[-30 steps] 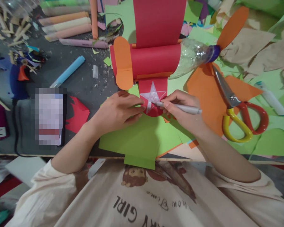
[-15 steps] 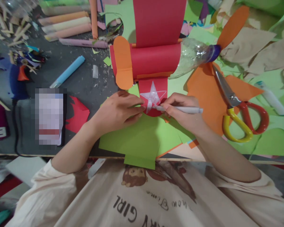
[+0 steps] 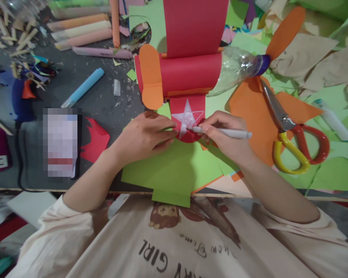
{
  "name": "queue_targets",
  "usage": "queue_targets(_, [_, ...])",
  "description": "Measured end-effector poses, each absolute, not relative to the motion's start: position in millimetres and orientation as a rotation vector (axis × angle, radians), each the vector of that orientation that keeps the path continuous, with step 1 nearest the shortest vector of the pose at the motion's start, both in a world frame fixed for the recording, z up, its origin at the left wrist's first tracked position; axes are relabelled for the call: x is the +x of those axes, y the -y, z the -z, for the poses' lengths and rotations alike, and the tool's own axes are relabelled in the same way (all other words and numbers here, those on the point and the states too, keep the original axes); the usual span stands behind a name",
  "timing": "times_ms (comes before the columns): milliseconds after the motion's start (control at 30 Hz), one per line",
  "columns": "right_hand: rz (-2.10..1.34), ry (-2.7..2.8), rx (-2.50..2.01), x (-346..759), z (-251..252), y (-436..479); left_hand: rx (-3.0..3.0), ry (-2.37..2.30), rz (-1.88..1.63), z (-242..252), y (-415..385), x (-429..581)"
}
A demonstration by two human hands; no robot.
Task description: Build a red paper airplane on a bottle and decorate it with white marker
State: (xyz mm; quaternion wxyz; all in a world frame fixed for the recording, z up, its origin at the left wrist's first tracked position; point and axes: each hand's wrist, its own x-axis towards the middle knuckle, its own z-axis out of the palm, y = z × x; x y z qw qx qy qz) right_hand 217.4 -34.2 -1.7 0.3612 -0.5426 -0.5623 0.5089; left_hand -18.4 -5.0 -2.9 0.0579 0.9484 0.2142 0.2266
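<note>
In my right hand (image 3: pixel 224 133) is a white marker pen (image 3: pixel 232 133), pinched between fingers and thumb. Its tip touches a white star (image 3: pixel 187 112) drawn on the rounded red paper wing (image 3: pixel 198 103); part of the star is filled in white. My left hand (image 3: pixel 150 133) lies with outstretched fingers against the wing's left edge. The wing joins a plastic bottle (image 3: pixel 234 65) wrapped in red paper, which has an orange paper tail piece (image 3: pixel 151 77) and an orange propeller blade (image 3: pixel 288 34) by the purple cap. A second red wing (image 3: pixel 195 27) extends away from me.
Red-and-yellow scissors (image 3: pixel 292 135) lie right, over orange paper (image 3: pixel 249 116). Green paper (image 3: pixel 162 166) lies beneath the wing. To the left are a phone (image 3: pixel 62 143), a blue marker (image 3: pixel 84 87), a red scrap (image 3: pixel 95 141) and a blue tool (image 3: pixel 20 96) with a cord.
The pen tip has moved slightly left and up within the star, and the pen is a little more tilted. My left hand and the bottle have stayed in place.
</note>
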Motion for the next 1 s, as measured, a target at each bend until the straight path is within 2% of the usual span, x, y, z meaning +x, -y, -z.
queue_targets(667, [-1.259, 1.467, -1.434, 218.0, 1.2, 34.3, 2.862, -0.704, -0.569, 1.9, 6.3, -18.6])
queue_targets(1000, [-1.255, 1.459, -1.411, 217.3, 0.8, 34.7, 2.869, -0.673, -0.653, 2.4, 6.0, -18.0])
